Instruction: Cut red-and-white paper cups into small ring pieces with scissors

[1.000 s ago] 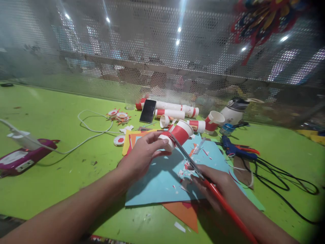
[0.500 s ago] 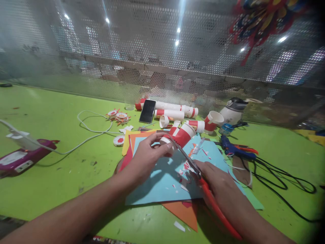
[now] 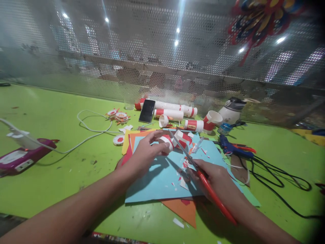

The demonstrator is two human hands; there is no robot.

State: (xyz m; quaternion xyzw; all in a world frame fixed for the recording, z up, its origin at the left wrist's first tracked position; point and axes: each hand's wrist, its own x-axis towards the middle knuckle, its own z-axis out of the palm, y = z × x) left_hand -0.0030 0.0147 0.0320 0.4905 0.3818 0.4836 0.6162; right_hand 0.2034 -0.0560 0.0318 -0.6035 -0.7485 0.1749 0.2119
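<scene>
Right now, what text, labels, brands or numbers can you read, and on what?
None legible.
One red-and-white paper cup, lying down: marks on yellowish patch, too small.
Small round blue jar: any label too small.
White bottle with black lid: nothing readable.
Purple plastic power strip: nothing readable.

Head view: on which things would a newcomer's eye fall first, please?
Probably the red-handled scissors, slanting in the right hand over the blue paper with its scraps. Beside them, the left hand holds a red-and-white cup piece. Next come the bright green table below and the colourful ornament at top right.
</scene>
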